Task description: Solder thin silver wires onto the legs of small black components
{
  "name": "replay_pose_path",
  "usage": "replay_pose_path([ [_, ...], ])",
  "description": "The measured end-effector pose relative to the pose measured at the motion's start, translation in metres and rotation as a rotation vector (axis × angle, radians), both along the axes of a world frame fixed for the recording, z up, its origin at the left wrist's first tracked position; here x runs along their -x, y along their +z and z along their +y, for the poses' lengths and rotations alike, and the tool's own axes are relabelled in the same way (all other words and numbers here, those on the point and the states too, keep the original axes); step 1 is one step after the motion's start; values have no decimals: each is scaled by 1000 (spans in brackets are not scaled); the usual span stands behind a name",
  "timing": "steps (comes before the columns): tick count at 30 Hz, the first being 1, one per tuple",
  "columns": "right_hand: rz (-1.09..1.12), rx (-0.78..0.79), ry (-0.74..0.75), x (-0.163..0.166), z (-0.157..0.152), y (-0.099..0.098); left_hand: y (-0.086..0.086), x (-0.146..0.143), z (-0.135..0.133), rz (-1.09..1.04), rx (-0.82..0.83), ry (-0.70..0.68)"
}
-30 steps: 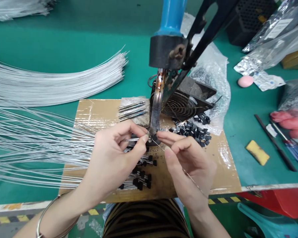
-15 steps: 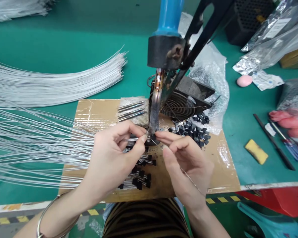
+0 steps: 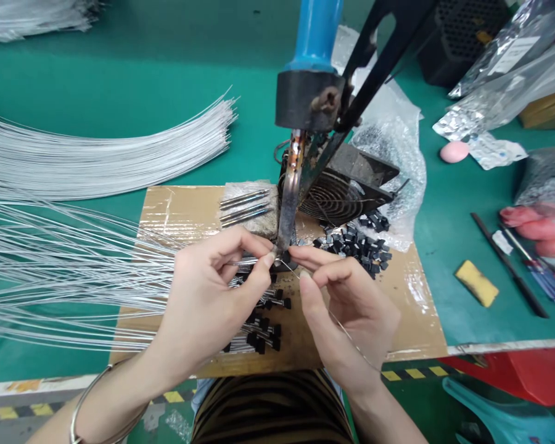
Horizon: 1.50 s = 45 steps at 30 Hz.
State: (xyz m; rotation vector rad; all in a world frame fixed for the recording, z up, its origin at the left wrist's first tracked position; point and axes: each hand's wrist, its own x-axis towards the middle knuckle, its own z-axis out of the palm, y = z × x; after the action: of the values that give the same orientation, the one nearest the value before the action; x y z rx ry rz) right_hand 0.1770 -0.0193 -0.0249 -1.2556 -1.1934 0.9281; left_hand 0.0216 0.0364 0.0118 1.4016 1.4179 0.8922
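My left hand [image 3: 215, 290] pinches the end of a thin wire just under the tip of a soldering iron [image 3: 287, 222]; the fingertips hide most of that end. Thumb and index finger of my right hand [image 3: 351, 308] are closed on a thin strand of solder wire [image 3: 290, 268]. The solder reaches the spot below the iron tip, and its tail runs across my palm. The iron is fixed in a black stand [image 3: 370, 74], blue handle up. Below my hands lie wires with black connectors [image 3: 259, 324] on their ends.
Loose black connectors [image 3: 354, 246] are piled on the cardboard [image 3: 411, 314] beside a black fan [image 3: 342, 194]. Grey wires [image 3: 97, 160] spread over the left side. Metal rods [image 3: 245, 206] rest on a pad behind my left hand. A yellow sponge [image 3: 476, 283] lies to the right.
The solder wire bends more between my right fingertips and the iron tip. My right thumb has shifted slightly left. The left hand stays in nearly the same place.
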Motion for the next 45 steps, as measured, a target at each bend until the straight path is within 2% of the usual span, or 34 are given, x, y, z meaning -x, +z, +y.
replay_pose_path([
  [8,-60,-21,-4,0,1,1,-2,-1,0,10,3,3],
  [18,-179,-140,-28,6,-1,-5,-1,0,-2,46,-13,6],
  [32,-190,-148,-35,5,-1,-6,-2,1,-2,51,-14,2],
  [45,-205,-263,-73,7,1,-9,-3,1,-3,57,-18,7],
])
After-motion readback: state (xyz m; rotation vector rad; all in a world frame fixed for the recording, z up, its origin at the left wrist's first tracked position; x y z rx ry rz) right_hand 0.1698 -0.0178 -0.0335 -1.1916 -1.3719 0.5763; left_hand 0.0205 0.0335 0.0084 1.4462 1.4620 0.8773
